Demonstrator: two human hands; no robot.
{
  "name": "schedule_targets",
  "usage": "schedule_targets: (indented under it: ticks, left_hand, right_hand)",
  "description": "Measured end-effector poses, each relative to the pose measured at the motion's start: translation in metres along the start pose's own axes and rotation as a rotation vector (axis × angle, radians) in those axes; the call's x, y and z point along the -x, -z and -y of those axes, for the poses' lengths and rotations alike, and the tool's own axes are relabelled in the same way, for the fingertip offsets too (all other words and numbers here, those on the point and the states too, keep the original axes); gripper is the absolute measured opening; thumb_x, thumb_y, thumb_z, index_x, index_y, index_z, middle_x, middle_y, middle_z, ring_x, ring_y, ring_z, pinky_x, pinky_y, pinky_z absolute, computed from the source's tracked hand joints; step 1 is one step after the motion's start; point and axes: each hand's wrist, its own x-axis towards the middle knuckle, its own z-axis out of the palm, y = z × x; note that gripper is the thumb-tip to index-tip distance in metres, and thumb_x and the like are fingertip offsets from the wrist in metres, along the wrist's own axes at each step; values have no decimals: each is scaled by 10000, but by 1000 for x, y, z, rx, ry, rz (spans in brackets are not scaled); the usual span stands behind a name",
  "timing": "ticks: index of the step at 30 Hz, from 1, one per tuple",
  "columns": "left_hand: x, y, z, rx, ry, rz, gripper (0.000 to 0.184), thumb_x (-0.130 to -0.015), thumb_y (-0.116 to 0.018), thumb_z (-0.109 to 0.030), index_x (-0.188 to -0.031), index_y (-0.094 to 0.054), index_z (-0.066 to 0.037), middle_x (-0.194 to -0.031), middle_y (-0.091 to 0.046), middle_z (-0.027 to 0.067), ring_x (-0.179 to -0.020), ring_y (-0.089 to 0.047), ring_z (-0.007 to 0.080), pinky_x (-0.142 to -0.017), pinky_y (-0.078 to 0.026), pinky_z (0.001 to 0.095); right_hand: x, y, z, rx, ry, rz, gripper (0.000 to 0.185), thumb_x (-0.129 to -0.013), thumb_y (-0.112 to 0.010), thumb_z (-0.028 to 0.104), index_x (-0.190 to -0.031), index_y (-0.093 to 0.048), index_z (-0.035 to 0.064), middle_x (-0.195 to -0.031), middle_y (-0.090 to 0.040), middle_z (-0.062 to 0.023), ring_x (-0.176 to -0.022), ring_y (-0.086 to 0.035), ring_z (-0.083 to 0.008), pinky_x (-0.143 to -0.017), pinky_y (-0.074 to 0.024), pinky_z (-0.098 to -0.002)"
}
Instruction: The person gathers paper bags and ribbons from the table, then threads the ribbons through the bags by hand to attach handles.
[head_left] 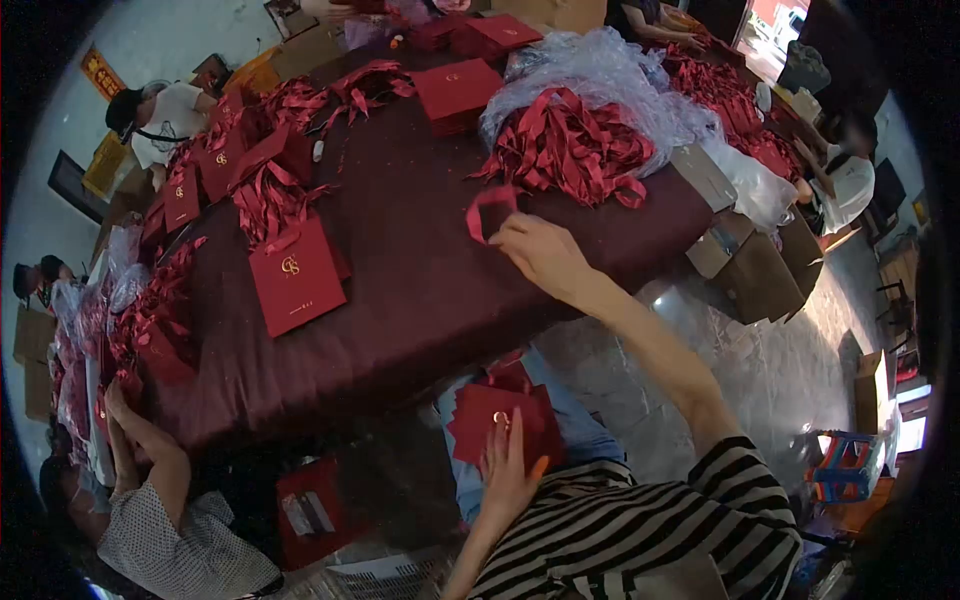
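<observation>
My right hand (540, 255) is closed around a red ribbon loop (480, 215) above the edge of the dark red tablecloth, beside a heap of red ribbons (575, 145). On my lap lies a fanned stack of red paper bags (535, 415) with a gold emblem. My left hand (510, 465) rests on that stack, its fingers stretched out over the front; something orange shows beside the thumb. Further left on the table, red bags (297, 280) with gold print lie flat, their ribbons above them.
Clear plastic wrap (590, 60) surrounds the ribbon heap. Another red bag stack (455, 90) lies at the table's far side. Co-workers sit around the table, one with forearms (150, 440) at lower left. Open cardboard boxes (760, 265) stand at the right edge.
</observation>
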Motion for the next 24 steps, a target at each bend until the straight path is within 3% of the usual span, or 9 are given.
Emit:
schedule_targets:
  ticks: [1, 6, 9, 11, 15, 18, 20, 22, 24]
  left_hand:
    - [-1, -5, -1, 3, 12, 52, 808, -816, -676, -279, -1479, -233, -151, -1484, -229, 220, -1327, -282, 438, -986, -353, 564]
    - [-26, -23, 38, -253, -106, -105, 727, -785, -697, -318, -1404, -373, -120, -1440, -316, 186, -1230, -388, 377, -953, -386, 529]
    - [-49, -4, 38, -478, -327, -152, 767, -756, -714, -346, -1398, -373, -102, -1408, -352, 180, -1244, -375, 377, -1000, -351, 517]
    - [-63, -7, 49, -471, -495, -75, 775, -736, -723, -365, -1377, -395, -80, -1379, -382, 172, -1260, -362, 366, -1035, -322, 498]
    - [-70, -11, 42, -493, -429, -106, 722, -747, -709, -382, -1328, -439, -51, -1316, -431, 158, -1228, -397, 347, -1031, -337, 496]
    - [-61, -10, 38, -491, -288, -112, 596, -873, -604, -398, -1318, -451, -31, -1277, -456, 183, -1184, -418, 379, -985, -360, 505]
    - [-54, -5, 39, -366, -177, -160, 487, -876, -623, -297, -1242, -498, -1, -1198, -501, 197, -1126, -461, 377, -954, -384, 484]
    - [-49, 3, 47, -260, -132, -178, 446, -864, -637, -249, -1219, -509, -12, -1150, -529, 197, -1093, -482, 383, -945, -391, 485]
    - [-46, 11, 51, -124, -68, -195, 356, -839, -666, -166, -1144, -543, -30, -1020, -599, 194, -978, -555, 379, -884, -443, 458]
  right_hand:
    - [2, 0, 7, -46, 42, 49, 162, -813, -624, 101, -973, -633, 79, -943, -587, -64, -896, -600, -270, -742, -504, -374]
    - [14, 37, 23, -200, 30, 297, 130, -828, -619, 86, -949, -638, 42, -936, -620, -79, -855, -616, -261, -726, -506, -352]
    - [3, 48, 14, -311, -214, 125, 131, -856, -622, 108, -925, -642, -1, -848, -619, -124, -747, -626, -234, -660, -490, -337]
    - [-8, 37, -1, -134, -227, -46, 177, -872, -608, 210, -899, -659, 43, -854, -634, -113, -764, -626, -304, -674, -499, -392]
    - [-39, 14, -3, 265, -383, 24, 258, -858, -638, 292, -839, -626, 35, -785, -605, -128, -752, -633, -300, -625, -509, -424]
    - [-51, -12, -12, 327, -321, 47, 277, -843, -652, 303, -857, -609, 30, -792, -599, -139, -755, -632, -306, -615, -511, -441]
    - [-54, -15, -17, 192, -273, 102, 230, -848, -649, 256, -871, -602, 31, -837, -613, -138, -758, -634, -298, -606, -507, -429]
    - [-57, -10, -7, 59, -135, -65, 130, -800, -661, 172, -825, -592, 64, -795, -615, -97, -685, -606, -301, -608, -478, -394]
    - [-54, 16, 7, -433, -293, -40, 85, -859, -612, 115, -888, -559, 55, -813, -653, -67, -653, -597, -189, -576, -458, -281]
